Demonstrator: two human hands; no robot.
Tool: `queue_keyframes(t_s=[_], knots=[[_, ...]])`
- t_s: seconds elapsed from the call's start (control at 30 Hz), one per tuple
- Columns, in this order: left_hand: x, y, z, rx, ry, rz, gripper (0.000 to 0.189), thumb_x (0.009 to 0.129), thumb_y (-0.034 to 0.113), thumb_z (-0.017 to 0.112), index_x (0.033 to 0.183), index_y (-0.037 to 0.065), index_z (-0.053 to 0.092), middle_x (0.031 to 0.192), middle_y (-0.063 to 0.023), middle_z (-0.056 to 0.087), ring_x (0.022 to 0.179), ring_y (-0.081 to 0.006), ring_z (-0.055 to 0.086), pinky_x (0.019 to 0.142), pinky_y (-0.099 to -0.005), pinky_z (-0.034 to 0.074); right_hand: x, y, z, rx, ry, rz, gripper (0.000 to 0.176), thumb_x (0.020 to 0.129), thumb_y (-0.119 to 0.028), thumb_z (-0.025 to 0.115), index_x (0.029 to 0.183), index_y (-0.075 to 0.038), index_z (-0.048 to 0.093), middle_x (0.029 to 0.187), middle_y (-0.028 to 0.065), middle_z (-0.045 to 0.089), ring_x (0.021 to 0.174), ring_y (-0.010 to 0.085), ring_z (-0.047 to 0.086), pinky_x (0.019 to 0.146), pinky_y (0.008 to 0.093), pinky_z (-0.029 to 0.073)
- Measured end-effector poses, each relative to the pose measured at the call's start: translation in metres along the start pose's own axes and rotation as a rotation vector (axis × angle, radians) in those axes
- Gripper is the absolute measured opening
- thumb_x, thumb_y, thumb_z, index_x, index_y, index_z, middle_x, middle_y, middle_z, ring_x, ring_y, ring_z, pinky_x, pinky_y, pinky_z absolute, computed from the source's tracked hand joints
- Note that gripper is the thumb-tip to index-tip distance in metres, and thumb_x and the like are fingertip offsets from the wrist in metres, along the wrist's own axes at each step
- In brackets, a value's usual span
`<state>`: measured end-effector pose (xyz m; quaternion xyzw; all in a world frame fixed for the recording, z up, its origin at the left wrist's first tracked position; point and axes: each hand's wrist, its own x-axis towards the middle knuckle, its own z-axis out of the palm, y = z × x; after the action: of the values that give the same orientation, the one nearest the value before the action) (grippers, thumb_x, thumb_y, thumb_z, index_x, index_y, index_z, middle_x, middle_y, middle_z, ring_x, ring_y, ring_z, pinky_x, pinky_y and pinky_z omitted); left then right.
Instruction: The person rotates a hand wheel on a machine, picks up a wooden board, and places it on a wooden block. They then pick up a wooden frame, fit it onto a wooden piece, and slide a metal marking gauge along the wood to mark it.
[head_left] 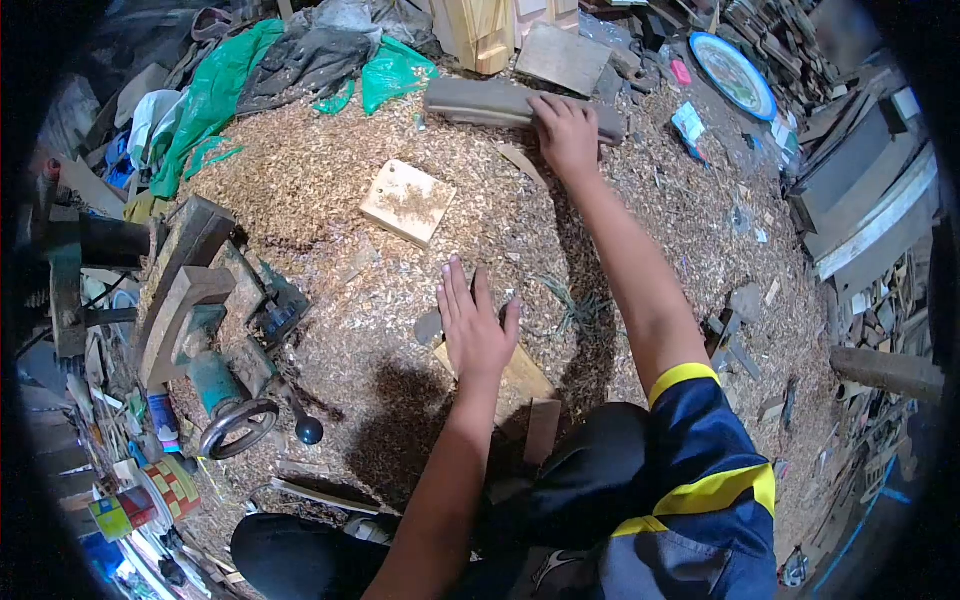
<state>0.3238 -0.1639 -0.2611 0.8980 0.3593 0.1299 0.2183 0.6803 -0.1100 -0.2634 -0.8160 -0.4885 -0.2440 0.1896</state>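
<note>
My right hand (570, 135) grips a long grey-brown wooden block (480, 103) near its right end, with the fingers over its top. The block lies at the far side of the shavings-covered ground. Nearer to me, my left hand (476, 325) is open and empty, its fingers pointing away from me. Beneath that hand, a pale wooden board (525, 375) is partly covered. Between the hands and to the left sits a light rectangular wood block (408, 203), which has small dark holes and sawdust on top.
On the left stands a machine with a handwheel (240, 428) and a ball-ended lever (309, 430). Green plastic (220, 95) and dark cloth lie at the far left. A blue-rimmed oval plate (733, 76) is at the far right, near stacked wood scraps. Wood shavings (290, 175) cover the ground.
</note>
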Motion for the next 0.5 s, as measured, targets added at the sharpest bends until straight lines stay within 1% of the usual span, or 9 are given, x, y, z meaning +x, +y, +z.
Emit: queue_keyframes(t_s=[0.03,0.17,0.23,0.27,0.33,0.37,0.4,0.47,0.5], knots=[[-0.001,-0.001,0.001,0.005,0.013,0.006,0.072,0.111,0.047,0.058,0.163,0.000,0.047,0.181,-0.0295,0.023,0.169,-0.0455,0.021,0.139,-0.0577,0.015,-0.012,-0.011,-0.006,0.032,0.026,0.004,0.057,0.092,-0.008,0.073,0.147,-0.022,0.069,0.145,0.0076,0.072,0.135,0.0301,0.065,0.113,0.0540,0.042],[-0.002,-0.002,0.005,0.020,0.061,0.032,0.071,0.111,0.047,0.058,0.163,0.000,0.048,0.179,-0.0304,0.026,0.168,-0.0465,0.024,0.138,-0.0585,0.017,-0.074,-0.033,-0.041,0.059,-0.016,0.051,0.060,0.090,-0.008,0.073,0.149,-0.022,0.068,0.149,0.0095,0.069,0.140,0.0320,0.061,0.114,0.0539,0.042],[-0.002,-0.003,0.006,0.013,0.069,0.040,0.071,0.111,0.047,0.058,0.163,0.000,0.048,0.179,-0.0306,0.026,0.168,-0.0466,0.024,0.138,-0.0587,0.017,-0.103,-0.030,-0.051,0.128,-0.078,0.008,0.061,0.092,-0.014,0.076,0.152,-0.021,0.066,0.152,0.0096,0.068,0.142,0.0329,0.060,0.114,0.0551,0.043],[-0.002,-0.003,0.007,0.009,0.079,0.043,0.071,0.111,0.047,0.057,0.163,0.000,0.048,0.179,-0.0309,0.027,0.168,-0.0467,0.024,0.138,-0.0588,0.017,-0.111,-0.028,-0.057,0.124,-0.078,0.012,0.061,0.092,-0.014,0.076,0.152,-0.021,0.066,0.152,0.0096,0.068,0.142,0.0329,0.060,0.114,0.0551,0.043],[-0.003,-0.005,0.007,0.015,0.080,0.059,0.070,0.112,0.047,0.057,0.163,-0.001,0.048,0.178,-0.0311,0.027,0.168,-0.0467,0.024,0.138,-0.0586,0.017,-0.114,-0.029,-0.077,0.202,-0.122,-0.023,0.058,0.097,-0.021,0.076,0.154,-0.021,0.065,0.152,0.0094,0.067,0.142,0.0340,0.059,0.113,0.0559,0.044],[-0.003,-0.005,0.008,0.024,0.098,0.069,0.070,0.111,0.048,0.058,0.161,-0.001,0.050,0.178,-0.0321,0.028,0.167,-0.0474,0.026,0.138,-0.0587,0.018,-0.110,-0.027,-0.083,0.228,-0.087,-0.050,0.049,0.101,-0.028,0.075,0.147,-0.017,0.070,0.145,0.0101,0.072,0.136,0.0343,0.064,0.111,0.0556,0.046],[-0.003,-0.005,0.009,0.033,0.115,0.078,0.071,0.110,0.049,0.059,0.159,-0.002,0.052,0.177,-0.0331,0.029,0.166,-0.0481,0.027,0.137,-0.0588,0.019,-0.108,-0.023,-0.080,0.225,-0.086,-0.047,0.049,0.101,-0.028,0.075,0.147,-0.017,0.070,0.145,0.0101,0.072,0.136,0.0343,0.064,0.111,0.0556,0.046],[-0.004,-0.005,0.008,0.030,0.113,0.082,0.071,0.111,0.049,0.059,0.159,-0.002,0.051,0.177,-0.0332,0.030,0.166,-0.0479,0.027,0.137,-0.0587,0.018,-0.098,-0.010,-0.067,0.370,-0.159,0.060,0.039,0.101,-0.031,0.075,0.135,-0.013,0.075,0.134,0.0120,0.076,0.127,0.0351,0.069,0.110,0.0539,0.047],[-0.004,-0.004,0.007,0.028,0.098,0.076,0.070,0.111,0.047,0.058,0.160,-0.002,0.050,0.178,-0.0328,0.028,0.167,-0.0475,0.026,0.138,-0.0589,0.018,-0.088,-0.005,-0.061,0.361,-0.191,0.117,0.033,0.098,-0.027,0.079,0.125,-0.010,0.078,0.125,0.0135,0.078,0.119,0.0366,0.071,0.107,0.0527,0.050]])
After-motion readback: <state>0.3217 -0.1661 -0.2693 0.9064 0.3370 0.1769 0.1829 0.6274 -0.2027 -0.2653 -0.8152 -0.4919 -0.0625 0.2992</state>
